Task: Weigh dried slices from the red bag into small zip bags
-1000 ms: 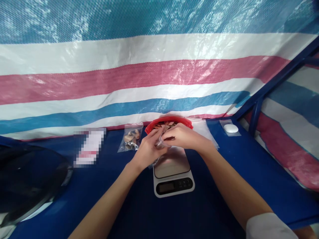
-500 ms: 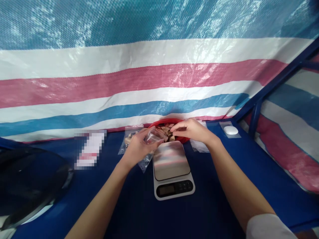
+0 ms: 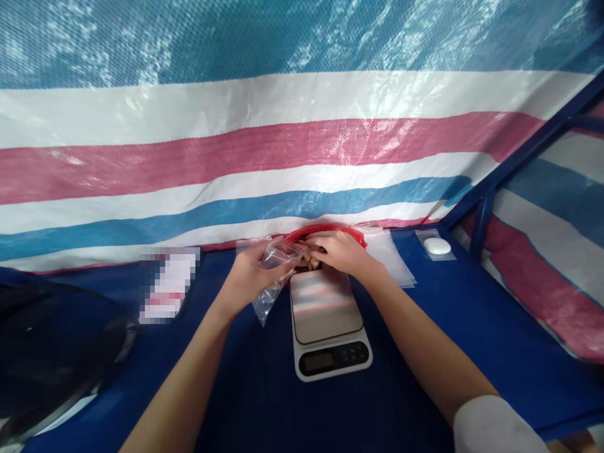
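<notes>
My left grip (image 3: 250,277) pinches a clear limp plastic bag (image 3: 266,303), long axis slanting from lower left up toward the small brown slices (image 3: 310,257) in the red round-rimmed container (image 3: 325,228), right grip (image 3: 340,250) nearer them, can't tell if clasping any.

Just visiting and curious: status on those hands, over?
Left hand: holding clear bag. Right hand: at brown pieces, red container. White scale on near side, seemingly not blocking.

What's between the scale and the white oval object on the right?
In the head view, the right forearm crosses between the scale and the white oval object, with clear plastic bags beyond it.
</notes>
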Available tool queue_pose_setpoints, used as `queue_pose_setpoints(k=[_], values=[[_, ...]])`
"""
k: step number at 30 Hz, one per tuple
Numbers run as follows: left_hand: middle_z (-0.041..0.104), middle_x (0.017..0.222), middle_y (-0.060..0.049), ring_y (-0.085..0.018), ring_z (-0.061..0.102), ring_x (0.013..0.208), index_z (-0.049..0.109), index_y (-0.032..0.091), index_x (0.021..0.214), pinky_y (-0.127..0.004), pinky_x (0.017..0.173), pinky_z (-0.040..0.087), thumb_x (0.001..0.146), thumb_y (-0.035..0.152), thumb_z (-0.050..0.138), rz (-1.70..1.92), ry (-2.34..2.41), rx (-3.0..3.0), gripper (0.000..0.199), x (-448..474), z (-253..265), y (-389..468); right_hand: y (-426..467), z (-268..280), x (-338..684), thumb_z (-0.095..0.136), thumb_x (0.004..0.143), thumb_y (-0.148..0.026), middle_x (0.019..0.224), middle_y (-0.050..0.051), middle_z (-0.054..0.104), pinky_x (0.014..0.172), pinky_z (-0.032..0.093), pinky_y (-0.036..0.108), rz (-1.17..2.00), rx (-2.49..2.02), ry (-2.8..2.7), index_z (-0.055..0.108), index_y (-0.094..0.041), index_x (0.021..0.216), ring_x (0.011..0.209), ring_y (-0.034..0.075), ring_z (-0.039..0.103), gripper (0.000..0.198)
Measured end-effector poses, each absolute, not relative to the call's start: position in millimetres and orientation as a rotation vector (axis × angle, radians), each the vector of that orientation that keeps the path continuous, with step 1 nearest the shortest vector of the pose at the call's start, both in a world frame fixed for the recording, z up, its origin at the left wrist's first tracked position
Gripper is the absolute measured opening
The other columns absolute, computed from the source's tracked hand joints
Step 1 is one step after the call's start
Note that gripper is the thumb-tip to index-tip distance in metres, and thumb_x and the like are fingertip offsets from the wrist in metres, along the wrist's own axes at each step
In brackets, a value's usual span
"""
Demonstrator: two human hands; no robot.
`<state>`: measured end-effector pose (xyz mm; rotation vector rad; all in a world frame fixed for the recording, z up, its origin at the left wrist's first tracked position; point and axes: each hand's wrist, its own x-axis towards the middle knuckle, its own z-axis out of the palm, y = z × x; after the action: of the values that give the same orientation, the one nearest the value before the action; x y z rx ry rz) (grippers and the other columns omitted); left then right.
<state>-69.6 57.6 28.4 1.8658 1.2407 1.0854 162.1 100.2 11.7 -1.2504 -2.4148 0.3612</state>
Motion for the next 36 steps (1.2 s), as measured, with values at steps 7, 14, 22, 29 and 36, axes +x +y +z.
queue_pose_setpoints(k=[7, 14, 22, 29, 36], values=[[0.078, 0.104, -0.004, -0.027, 0.075, 0.087, 0.074, 0.022, 0.116, -0.035, 0.070, 0.064, 0.078, 0.047, 0.080, 1.053, 1.237, 1.858, 0.046, -68.8, 28.7, 58.1, 99.7, 11.3, 153.5, 0.058, 0.099, -0.029, 0.111, 0.012, 0.076, 0.087, 0.048, 0.031, 0.325, -1.372, -2.411, 0.074, -0.017, 0.114, 0.101, 0.024, 0.068, 0.025], [0.077, 0.106, -0.006, -0.027, 0.074, 0.091, 0.073, 0.021, 0.120, -0.035, 0.072, 0.063, 0.079, 0.051, 0.078, 0.998, 1.253, 1.833, 0.051, -67.5, 28.5, 57.5, 99.2, 8.7, 152.0, 0.056, 0.100, -0.026, 0.118, 0.011, 0.075, 0.095, 0.048, 0.034, 0.305, -1.443, -2.440, 0.071, -0.019, 0.124, 0.109, 0.026, 0.068, 0.030], [0.077, 0.104, -0.005, -0.024, 0.073, 0.080, 0.074, 0.023, 0.118, -0.032, 0.065, 0.061, 0.078, 0.050, 0.079, 0.991, 1.251, 1.826, 0.048, -66.4, 29.0, 56.5, 106.0, 1.3, 158.4, 0.062, 0.094, -0.023, 0.112, 0.006, 0.078, 0.090, 0.050, 0.033, 0.409, -1.292, -2.286, 0.077, -0.022, 0.114, 0.103, 0.024, 0.071, 0.025], [0.078, 0.097, -0.005, -0.022, 0.072, 0.078, 0.074, 0.022, 0.118, -0.030, 0.065, 0.059, 0.080, 0.047, 0.078, 1.006, 1.210, 1.846, 0.046, -62.4, 26.4, 54.0, 104.8, 14.3, 172.0, 0.070, 0.085, -0.023, 0.091, 0.001, 0.079, 0.077, 0.052, 0.028, 0.601, -1.207, -2.094, 0.081, -0.024, 0.098, 0.081, 0.019, 0.071, 0.017], [0.078, 0.106, -0.006, -0.026, 0.074, 0.093, 0.072, 0.022, 0.120, -0.034, 0.078, 0.060, 0.080, 0.040, 0.080, 1.052, 1.163, 1.915, 0.045, -50.7, 30.5, 50.4, 98.0, 35.1, 194.5, 0.077, 0.080, -0.031, 0.111, 0.004, 0.078, 0.095, 0.055, 0.035, 0.868, -1.006, -1.821, 0.081, -0.021, 0.103, 0.101, 0.022, 0.073, 0.026]])
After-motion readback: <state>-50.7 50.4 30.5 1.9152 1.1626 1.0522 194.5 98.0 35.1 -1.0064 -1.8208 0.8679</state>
